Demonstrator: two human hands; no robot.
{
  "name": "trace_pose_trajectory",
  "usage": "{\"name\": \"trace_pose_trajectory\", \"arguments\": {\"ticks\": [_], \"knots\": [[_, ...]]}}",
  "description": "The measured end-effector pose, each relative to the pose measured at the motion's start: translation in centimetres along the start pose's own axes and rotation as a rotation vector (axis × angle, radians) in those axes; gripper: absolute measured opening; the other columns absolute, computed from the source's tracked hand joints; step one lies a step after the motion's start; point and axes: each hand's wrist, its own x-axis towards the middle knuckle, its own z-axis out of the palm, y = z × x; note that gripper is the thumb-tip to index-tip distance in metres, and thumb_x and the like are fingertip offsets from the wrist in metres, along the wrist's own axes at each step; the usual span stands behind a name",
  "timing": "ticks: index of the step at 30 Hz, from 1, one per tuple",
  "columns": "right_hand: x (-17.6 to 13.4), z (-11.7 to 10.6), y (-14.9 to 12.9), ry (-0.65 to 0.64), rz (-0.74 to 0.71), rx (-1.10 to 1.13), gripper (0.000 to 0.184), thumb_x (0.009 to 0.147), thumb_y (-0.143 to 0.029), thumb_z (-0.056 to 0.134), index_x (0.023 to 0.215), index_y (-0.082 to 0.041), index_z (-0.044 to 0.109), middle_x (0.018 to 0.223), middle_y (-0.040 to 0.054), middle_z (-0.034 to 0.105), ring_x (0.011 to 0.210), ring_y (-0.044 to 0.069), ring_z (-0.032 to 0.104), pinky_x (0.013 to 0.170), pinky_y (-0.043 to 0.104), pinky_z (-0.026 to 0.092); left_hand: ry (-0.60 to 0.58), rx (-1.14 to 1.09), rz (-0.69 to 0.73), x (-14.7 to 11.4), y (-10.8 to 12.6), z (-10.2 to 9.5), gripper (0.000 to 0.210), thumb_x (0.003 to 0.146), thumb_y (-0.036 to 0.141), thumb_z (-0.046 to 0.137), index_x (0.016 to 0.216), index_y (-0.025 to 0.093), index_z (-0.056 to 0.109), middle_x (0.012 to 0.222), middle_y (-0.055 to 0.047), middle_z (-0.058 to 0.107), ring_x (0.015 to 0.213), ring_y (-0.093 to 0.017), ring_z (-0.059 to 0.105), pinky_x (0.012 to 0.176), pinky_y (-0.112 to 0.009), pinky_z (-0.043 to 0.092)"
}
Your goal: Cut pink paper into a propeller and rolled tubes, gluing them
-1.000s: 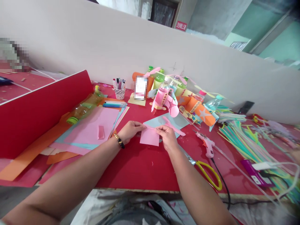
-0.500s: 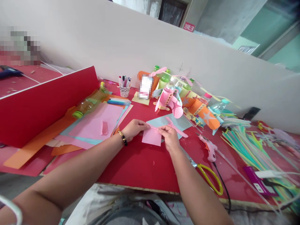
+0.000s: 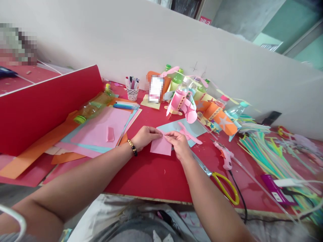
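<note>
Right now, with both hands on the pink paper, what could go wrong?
1. The pink paper is pinched near its far edge by the left hand and right hand; an uneven pull could crease or tear it.
2. The scissors lie close beside the right forearm, which might knock them.
3. The glue gun's cord runs over the front edge of the table; a snag could drag the glue gun.

The scissors [image 3: 209,173] reach me as shiny metal blades [image 3: 202,164] with smooth, plastic-looking handles [image 3: 216,175]. Left of them I see a matt paper sheet [image 3: 160,148]; right, a plastic glue gun [image 3: 227,159]. Beneath them the table [image 3: 151,178] looks smooth; well to their left, a bottle [image 3: 94,107] shows glossy, see-through plastic.
</note>
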Motion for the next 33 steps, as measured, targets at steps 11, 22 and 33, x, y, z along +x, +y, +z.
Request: {"name": "trace_pose_trajectory", "arguments": {"ticks": [11,22,33], "knots": [[0.6,-0.1,1.3,0.029,0.004,0.075,0.017,0.061,-0.03,0.074,0.07,-0.02,0.064,0.059,-0.0025,0.062,0.054,0.013,0.054,0.056,0.026,0.043,0.019,-0.055,-0.048,-0.1,0.1,0.2,0.023,0.059,0.03,0.074,0.073,0.013,0.068,0.071,-0.005,0.068,0.063,-0.016,0.061,0.06,-0.027,0.048],[0.7,0.0,1.5,0.043,0.02,0.144,0.014,0.058,-0.024,0.075,0.067,-0.02,0.066,0.059,-0.0031,0.063,0.054,0.012,0.054,0.057,0.026,0.042,-0.006,-0.126,-0.086,-0.1,0.0,0.0,0.022,0.056,0.026,0.076,0.073,0.013,0.069,0.069,-0.005,0.068,0.062,-0.016,0.061,0.06,-0.028,0.049],[0.7,-0.2,1.3,0.025,0.028,0.085,0.01,0.059,-0.021,0.072,0.068,-0.02,0.067,0.062,-0.0026,0.064,0.057,0.012,0.055,0.061,0.027,0.043,-0.024,-0.119,-0.083,0.0,-0.2,-0.2,0.023,0.055,0.026,0.076,0.074,0.014,0.07,0.072,-0.004,0.069,0.066,-0.017,0.062,0.067,-0.03,0.048]]}}
